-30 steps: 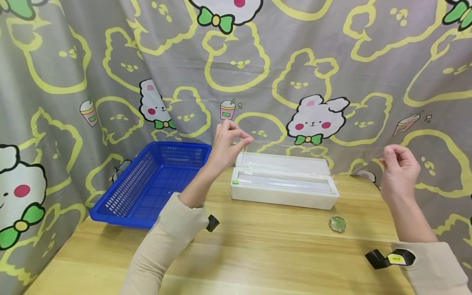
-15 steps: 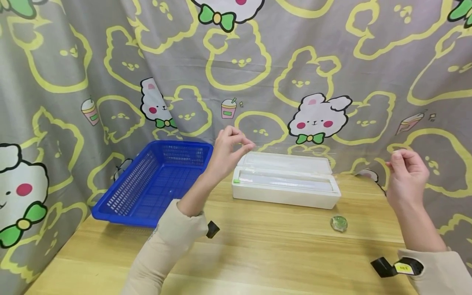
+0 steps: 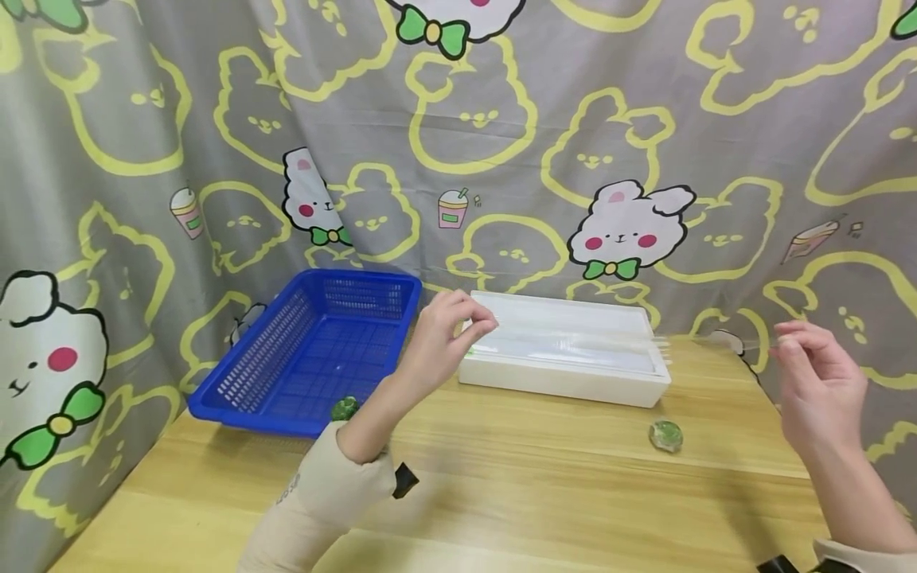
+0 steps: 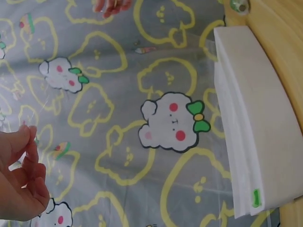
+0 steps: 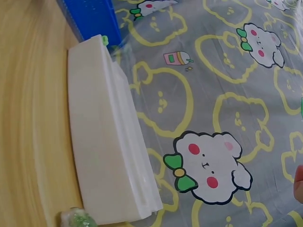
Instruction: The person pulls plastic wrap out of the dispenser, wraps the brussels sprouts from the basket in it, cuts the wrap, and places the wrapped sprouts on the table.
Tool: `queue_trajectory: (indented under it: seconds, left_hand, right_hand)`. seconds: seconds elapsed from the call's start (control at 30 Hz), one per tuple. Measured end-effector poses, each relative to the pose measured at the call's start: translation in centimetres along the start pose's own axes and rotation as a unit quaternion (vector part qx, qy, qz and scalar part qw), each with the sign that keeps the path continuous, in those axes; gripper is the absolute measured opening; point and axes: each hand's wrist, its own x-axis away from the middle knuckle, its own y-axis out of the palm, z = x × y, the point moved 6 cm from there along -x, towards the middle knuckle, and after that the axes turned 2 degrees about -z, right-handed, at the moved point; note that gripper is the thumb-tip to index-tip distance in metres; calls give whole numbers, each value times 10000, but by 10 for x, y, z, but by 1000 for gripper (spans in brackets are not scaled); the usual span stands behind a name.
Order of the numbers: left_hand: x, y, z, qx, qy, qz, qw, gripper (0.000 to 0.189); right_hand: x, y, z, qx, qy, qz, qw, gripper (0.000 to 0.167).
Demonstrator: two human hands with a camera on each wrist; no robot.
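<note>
Hands, two, both pinching clear film; one white box, one blue basket, two green lumps.

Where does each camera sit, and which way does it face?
Head: on the head, facing forward and down over blue basket and white box; left hand and right hand show.
Left wrist: on that wrist, facing curtain and white box; both hands partly show.
Right wrist: on that wrist, facing white box and curtain; right hand's edge shows.
Wrist views share white box, curtain.

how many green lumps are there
2: one green lump on the table in front of the white box, another at the blue basket; the left arm may hide more.
</note>
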Motion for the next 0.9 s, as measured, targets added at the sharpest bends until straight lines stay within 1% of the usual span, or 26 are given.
queue_trajectory:
  seconds: [0.03, 0.13, 0.27, 0.43, 0.57, 0.6, 0.7, 0.73, 0.8, 0.83, 0.9]
  left_hand:
    - [3, 1, 1, -12, 36, -13, 10000, 8]
    - [14, 2, 3, -25, 128, -39, 9999, 7]
    - [28, 4, 5, 41, 281, -144, 9995, 5]
    - [41, 7, 4, 219, 416, -405, 9981, 3]
    - [51, 10, 3, 348, 486, -659, 9960, 4]
    - [53, 10, 3, 364, 522, -734, 9953, 4]
    - [62, 13, 4, 372, 622, -1002, 9923, 4]
    - [64, 15, 4, 355, 665, -1098, 9911, 4]
    - [69, 17, 4, 305, 739, -1284, 9885, 5]
    - [72, 19, 4, 279, 769, -1374, 9871, 5]
    - [76, 22, 4, 195, 835, -1532, 9845, 4]
  right_hand:
    - [3, 0, -1, 86, -19, -106, 9999, 14]
    - [11, -1, -3, 26, -11, -427, 9991, 14]
    - [21, -2, -6, -178, 182, -866, 9959, 16]
    - [31, -6, -14, 337, 421, -1424, 9883, 18]
    - [39, -10, -16, 681, 585, -1853, 9786, 19]
    - [42, -12, -16, 845, 642, -1873, 9766, 20]
    - [50, -18, -16, 936, 819, -2126, 9692, 23]
    - [52, -21, -16, 1120, 868, -2154, 9662, 24]
    - [58, -26, -15, 1444, 1009, -2228, 9588, 28]
    - [61, -28, -15, 1458, 1094, -2334, 9552, 30]
    - [67, -33, -13, 1746, 1274, -2488, 9441, 33]
